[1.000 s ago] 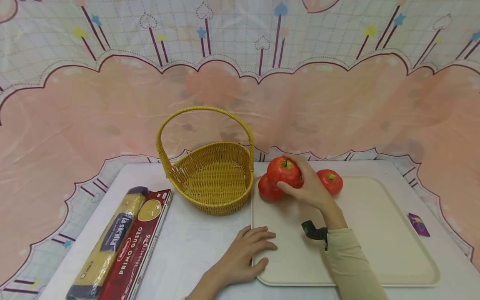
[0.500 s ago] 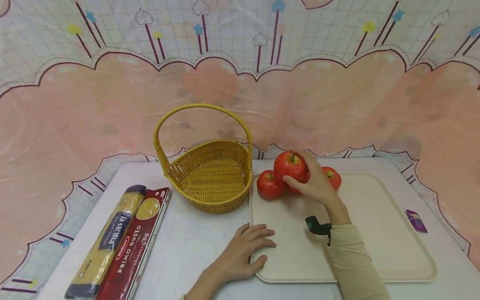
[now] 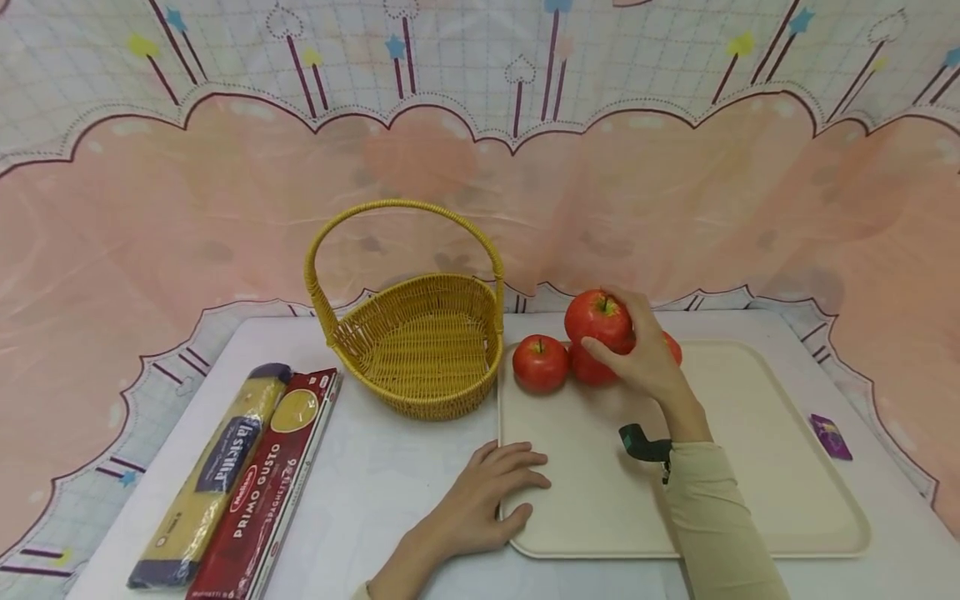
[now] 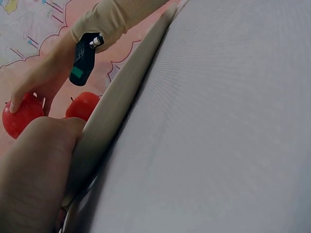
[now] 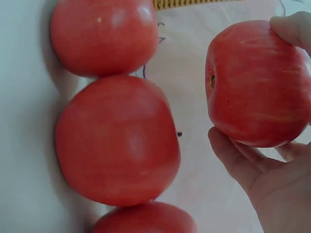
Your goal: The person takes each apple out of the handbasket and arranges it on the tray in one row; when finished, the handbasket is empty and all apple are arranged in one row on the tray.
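Note:
My right hand (image 3: pixel 647 354) holds a red apple (image 3: pixel 597 318) with a yellow-streaked top, thumb on one side and fingers on the other. The right wrist view shows the held apple (image 5: pixel 257 85) apart from the row of other apples. That row stands at the back of the beige tray (image 3: pixel 757 467): a left apple (image 3: pixel 541 364), a middle apple (image 3: pixel 591 368) partly hidden below the held one, and a right apple (image 3: pixel 673 348) mostly hidden behind my hand. My left hand (image 3: pixel 491 500) rests on the tray's left edge, fingers spread.
Left of the tray stands a yellow wicker basket (image 3: pixel 420 404) with a tall handle. Two spaghetti packs, a yellow one (image 3: pixel 213 475) and a red one (image 3: pixel 262 492), lie at the far left. A small purple packet (image 3: pixel 831 437) lies right of the tray. A patterned cloth (image 3: pixel 660 217) hangs behind.
My right hand has carried the apple rightward and slightly back, from over the left apple to over the middle one. The left hand has stayed on the tray edge.

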`<state>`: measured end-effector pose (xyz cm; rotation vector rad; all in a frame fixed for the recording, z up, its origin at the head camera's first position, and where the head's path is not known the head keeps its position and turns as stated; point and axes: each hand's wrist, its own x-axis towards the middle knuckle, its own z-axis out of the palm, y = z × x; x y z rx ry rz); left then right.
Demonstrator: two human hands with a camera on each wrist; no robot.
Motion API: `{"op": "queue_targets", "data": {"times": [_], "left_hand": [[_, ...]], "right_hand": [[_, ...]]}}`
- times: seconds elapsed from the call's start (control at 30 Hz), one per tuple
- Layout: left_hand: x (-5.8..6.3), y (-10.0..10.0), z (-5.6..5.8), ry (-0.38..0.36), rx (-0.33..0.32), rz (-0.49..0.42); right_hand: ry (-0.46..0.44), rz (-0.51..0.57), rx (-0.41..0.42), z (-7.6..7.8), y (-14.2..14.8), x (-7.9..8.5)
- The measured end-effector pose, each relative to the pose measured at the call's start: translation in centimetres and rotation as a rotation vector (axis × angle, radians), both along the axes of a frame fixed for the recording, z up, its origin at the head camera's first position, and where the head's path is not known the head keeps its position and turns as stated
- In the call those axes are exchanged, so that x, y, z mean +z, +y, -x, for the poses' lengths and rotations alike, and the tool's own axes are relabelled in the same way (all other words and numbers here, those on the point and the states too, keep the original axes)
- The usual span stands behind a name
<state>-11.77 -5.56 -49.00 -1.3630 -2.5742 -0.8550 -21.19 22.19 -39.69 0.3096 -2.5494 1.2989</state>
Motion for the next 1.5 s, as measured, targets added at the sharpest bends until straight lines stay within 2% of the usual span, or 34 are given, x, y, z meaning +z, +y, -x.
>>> {"op": "queue_targets", "data": {"times": [0.27,0.37,0.6,0.9,1.07,1.3,1.5], "left_hand": [[-0.2,-0.1,0.1,0.033,-0.009,-0.005],[-0.2,-0.2,0.0,0.013,-0.008,-0.002],[-0.2,-0.1,0.1,0.04,-0.008,-0.002],[-0.2,0.0,0.0,-0.015,0.004,-0.004],[-0.2,0.0,0.0,0.01,0.001,-0.01],[0.0,-0.1,-0.1,-0.03,0.008,-0.004],[0.0,-0.1,-0.1,-0.017,0.009,-0.002]], "right_hand": [[-0.01,0.003,-0.059,-0.1,1.2,0.0],[-0.014,0.009,-0.073,-0.2,1.6,0.0],[-0.021,0.027,-0.086,-0.3,2.2,0.2],[-0.004,0.048,-0.135,-0.2,3.5,0.1],[-0.002,0.058,-0.144,-0.4,3.9,0.1],[-0.005,0.054,-0.163,-0.3,4.1,0.0],[-0.008,0.057,-0.203,-0.4,4.4,0.1]]}}
